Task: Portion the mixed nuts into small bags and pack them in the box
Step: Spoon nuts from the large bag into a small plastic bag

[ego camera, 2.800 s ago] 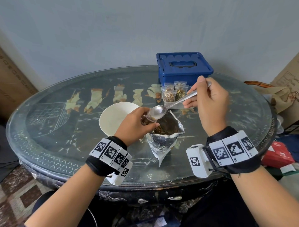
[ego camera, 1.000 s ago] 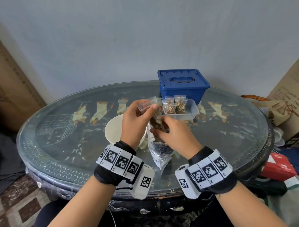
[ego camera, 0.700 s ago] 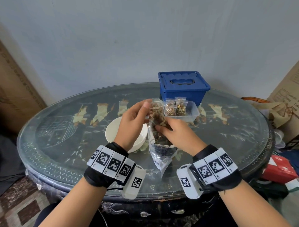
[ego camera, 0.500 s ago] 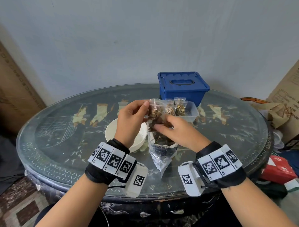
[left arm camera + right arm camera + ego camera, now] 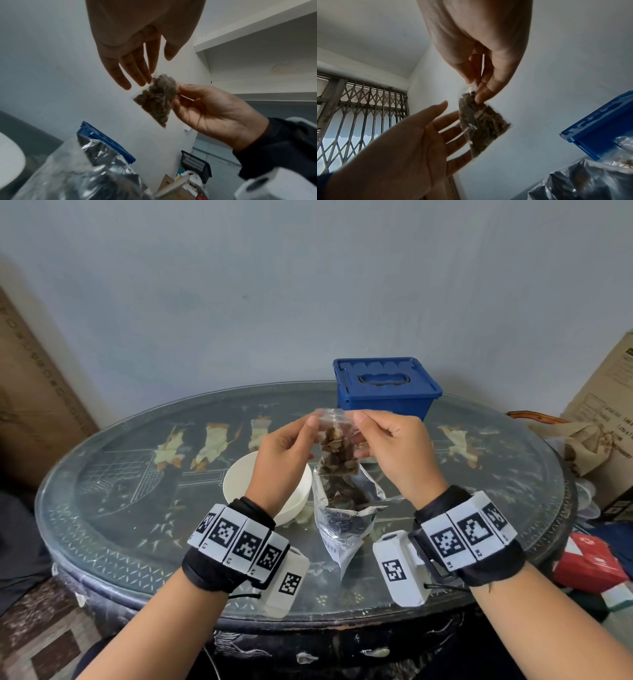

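A small clear bag of mixed nuts (image 5: 337,448) hangs in the air above the open silver foil bag (image 5: 342,508), which stands on the glass table. My right hand (image 5: 359,426) pinches the small bag's top right corner; in the right wrist view its thumb and fingers (image 5: 481,94) close on the clear top strip. My left hand (image 5: 308,433) is at the top left corner with its fingers (image 5: 144,79) straight, lying behind the small bag (image 5: 154,100), thumb apart. The blue box (image 5: 387,386) stands behind with its lid on. My hands hide the clear tub of filled bags.
A white bowl (image 5: 239,484) sits left of the foil bag, partly under my left wrist. The round glass table (image 5: 120,508) ends close to my body. Cardboard boxes (image 5: 609,405) and a red packet (image 5: 589,559) lie off its right side.
The right hand no longer holds the spoon. Both hands raised the filled small bag above the foil bag and moved to its top corners; the right hand shifted from its front to its right corner.
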